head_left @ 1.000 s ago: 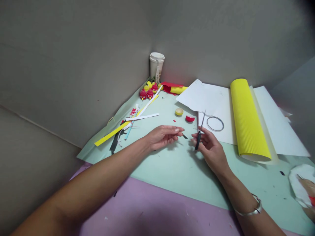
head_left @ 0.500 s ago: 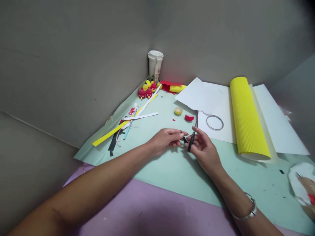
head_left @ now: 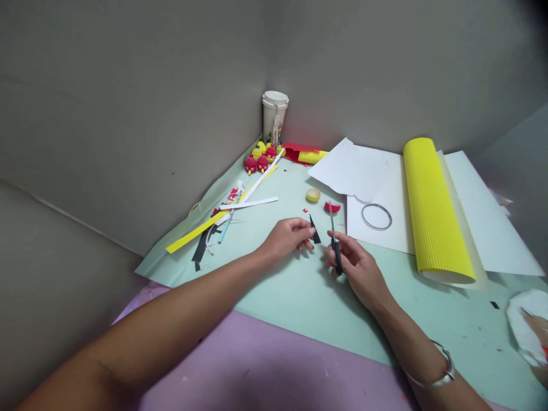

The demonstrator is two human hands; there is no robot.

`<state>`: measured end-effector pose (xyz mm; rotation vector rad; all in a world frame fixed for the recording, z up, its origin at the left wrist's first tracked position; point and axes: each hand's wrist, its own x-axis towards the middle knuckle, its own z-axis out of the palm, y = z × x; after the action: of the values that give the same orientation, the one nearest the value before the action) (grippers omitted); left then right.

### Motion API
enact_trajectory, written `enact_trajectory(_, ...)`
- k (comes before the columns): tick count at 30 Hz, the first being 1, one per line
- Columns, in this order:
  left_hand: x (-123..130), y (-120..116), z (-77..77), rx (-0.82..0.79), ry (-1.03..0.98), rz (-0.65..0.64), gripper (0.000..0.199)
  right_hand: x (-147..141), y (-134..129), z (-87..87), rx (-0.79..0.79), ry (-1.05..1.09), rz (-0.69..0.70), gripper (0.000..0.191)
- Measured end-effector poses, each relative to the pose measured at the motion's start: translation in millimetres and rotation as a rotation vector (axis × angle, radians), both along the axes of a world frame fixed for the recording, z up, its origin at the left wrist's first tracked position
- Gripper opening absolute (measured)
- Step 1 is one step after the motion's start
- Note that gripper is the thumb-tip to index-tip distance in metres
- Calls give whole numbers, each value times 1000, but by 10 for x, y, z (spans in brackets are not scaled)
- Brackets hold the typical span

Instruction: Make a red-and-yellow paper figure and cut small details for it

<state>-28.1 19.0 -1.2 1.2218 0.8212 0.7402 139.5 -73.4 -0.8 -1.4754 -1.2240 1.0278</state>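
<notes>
Between thumb and fingers, my left hand [head_left: 291, 235] pinches a small, pointed piece of black paper [head_left: 315, 230]. My right hand [head_left: 357, 262] is closed around the black handles of a pair of scissors [head_left: 336, 251], blades pointing away from me. A gap separates the scissors from the black piece. Just beyond the blades lies a red half-round piece [head_left: 333, 208], partly covered by them. A yellow half-round piece [head_left: 313, 195] with a pale top rests to its left, and a tiny red scrap [head_left: 305, 210] lies nearby.
Paper strips, including a yellow strip [head_left: 188, 237], lie at left. Several small red and yellow figures [head_left: 256, 162] stand before a lidded cup [head_left: 274, 117]. White sheets [head_left: 377, 171], a ring [head_left: 377, 216] and a yellow corrugated roll [head_left: 439, 211] are at right. Another person's hand [head_left: 537, 328] shows at the right edge.
The scissors have moved away from the black paper, and their blades now point more upright. My left hand has turned the black piece so that it shows more fully.
</notes>
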Motion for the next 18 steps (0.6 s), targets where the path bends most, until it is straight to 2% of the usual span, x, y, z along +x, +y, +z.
enact_trajectory(3, -33, 107, -12, -9, -12, 80, 15, 57, -23, -58, 23, -179, 62, 47)
enact_trajectory(7, -68, 211, -40, -30, -63, 121, 14, 107, -44, -113, 76, -408, 124, 41)
enact_trajectory(18, -83, 239, -42, -25, -140, 109, 15, 121, -39, -139, 112, -480, 167, 39)
